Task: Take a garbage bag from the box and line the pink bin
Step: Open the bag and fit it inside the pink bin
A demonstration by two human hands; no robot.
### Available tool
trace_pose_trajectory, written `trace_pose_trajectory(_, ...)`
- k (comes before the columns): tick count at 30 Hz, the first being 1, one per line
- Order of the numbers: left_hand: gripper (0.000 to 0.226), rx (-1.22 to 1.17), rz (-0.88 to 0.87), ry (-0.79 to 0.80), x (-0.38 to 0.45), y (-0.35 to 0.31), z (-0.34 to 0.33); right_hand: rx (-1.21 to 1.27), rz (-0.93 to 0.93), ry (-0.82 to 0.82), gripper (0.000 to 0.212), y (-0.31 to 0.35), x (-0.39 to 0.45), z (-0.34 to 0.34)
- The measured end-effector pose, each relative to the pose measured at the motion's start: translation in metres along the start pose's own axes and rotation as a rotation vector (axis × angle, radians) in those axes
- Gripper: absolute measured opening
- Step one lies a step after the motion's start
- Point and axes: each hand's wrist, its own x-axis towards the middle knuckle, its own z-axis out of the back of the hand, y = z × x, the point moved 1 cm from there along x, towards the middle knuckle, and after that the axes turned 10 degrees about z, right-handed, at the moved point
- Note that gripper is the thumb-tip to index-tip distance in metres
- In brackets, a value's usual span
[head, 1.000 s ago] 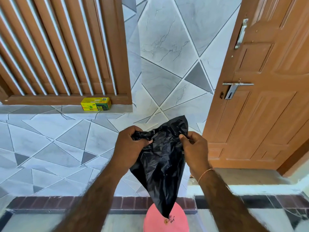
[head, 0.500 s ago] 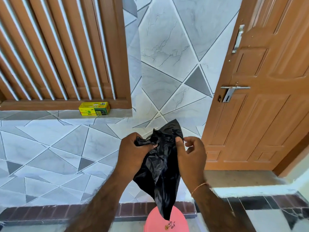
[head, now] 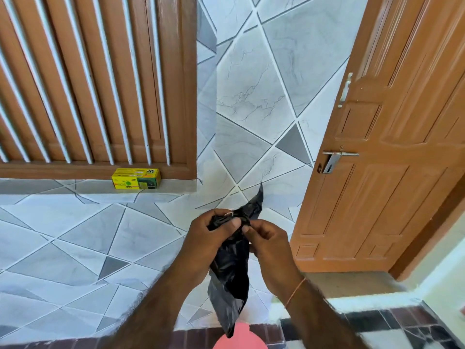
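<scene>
A black garbage bag (head: 230, 278) hangs crumpled between both hands, its lower tip dangling just over the pink bin (head: 240, 341) at the bottom edge of the view. My left hand (head: 208, 238) grips the bunched top of the bag. My right hand (head: 270, 245) pinches the same top edge right beside the left thumb. One corner of the bag sticks up above the hands. The yellow and green bag box (head: 136, 179) sits on the window ledge, far to the upper left of my hands.
A brown barred window (head: 95, 81) fills the upper left above the tiled ledge (head: 63, 186). An orange-brown door (head: 392, 172) with a metal handle (head: 336, 157) stands at the right. Grey marble tiles cover the wall, with a dark brick strip at the floor.
My hands have come together, bunching the top of the bag into a narrower bundle. The view has shifted, so the bin shows less at the bottom.
</scene>
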Motion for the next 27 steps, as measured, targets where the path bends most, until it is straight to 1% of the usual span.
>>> trace_pose_trajectory(2,0.013,-0.071,0.057,0.062,0.0,-0.002,0.004,0.03,-0.017,-0.025,0.021,0.002,0.003,0.004)
trace_pose_trajectory(3,0.013,-0.075,0.074,0.039,0.0,-0.002,0.008,0.039,-0.019,-0.034,0.022,0.003,0.005,0.006)
trace_pose_trajectory(5,0.015,-0.032,0.095,-0.075,0.002,-0.002,0.013,0.046,-0.003,-0.048,0.023,0.004,0.007,0.011)
trace_pose_trajectory(7,0.011,-0.033,0.114,-0.141,0.004,-0.001,0.015,0.025,0.013,-0.053,0.023,0.002,0.007,0.013)
trace_pose_trajectory(9,0.007,-0.042,0.121,-0.162,0.003,0.001,0.017,-0.003,0.021,-0.054,0.023,-0.002,0.007,0.015)
trace_pose_trajectory(12,0.002,-0.043,0.104,-0.149,0.001,0.001,0.02,-0.024,0.02,-0.067,0.024,-0.006,0.009,0.019)
trace_pose_trajectory(15,0.014,0.005,0.083,-0.157,-0.002,0.0,0.022,-0.044,0.028,-0.091,0.032,-0.009,0.011,0.027)
trace_pose_trajectory(17,0.024,-0.013,0.086,-0.13,-0.003,-0.001,0.023,-0.063,0.045,-0.088,0.033,-0.009,0.013,0.031)
trace_pose_trajectory(19,0.03,-0.043,0.104,-0.069,-0.006,-0.003,0.024,-0.063,0.061,-0.072,0.031,-0.007,0.014,0.034)
trace_pose_trajectory(20,0.028,-0.055,0.109,-0.032,-0.006,-0.003,0.025,-0.053,0.065,-0.055,0.03,-0.005,0.015,0.035)
trace_pose_trajectory(22,0.014,-0.069,0.111,0.017,-0.007,-0.003,0.026,-0.029,0.062,0.004,0.03,-0.002,0.016,0.038)
trace_pose_trajectory(23,0.009,-0.061,0.112,0.013,-0.006,-0.003,0.028,-0.028,0.054,0.037,0.03,-0.001,0.017,0.04)
trace_pose_trajectory(25,0.01,-0.007,0.104,-0.03,-0.001,-0.001,0.033,-0.016,0.031,0.072,0.03,0.0,0.019,0.043)
trace_pose_trajectory(27,0.011,0.121,0.066,-0.096,0.004,0.001,0.038,0.025,0.009,0.078,0.03,-0.001,0.02,0.047)
